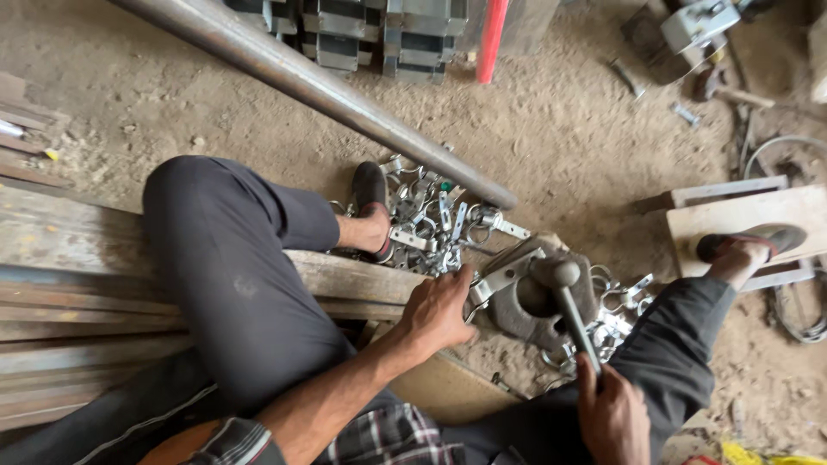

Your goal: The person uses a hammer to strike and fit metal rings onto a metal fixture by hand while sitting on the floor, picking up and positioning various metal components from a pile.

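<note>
My left hand [438, 308] presses a bent silver metal bracket [502, 275] against a round heavy iron block [538, 301] on the dirt floor. My right hand [613, 415] grips the handle of a steel hammer [564, 291], whose head rests on the block beside the bracket. A heap of small silver clamps and rings [426, 220] lies just beyond the block, near my left foot [370, 211]. More rings [616, 310] are scattered to the block's right.
A long steel pipe [319, 90] runs diagonally across the top. Wooden planks [77, 284] are under my left leg. A wooden board [749, 215] supports my right foot [748, 244]. Stacked metal parts [370, 34], a red tube [492, 30] and loose tools [702, 26] lie farther away.
</note>
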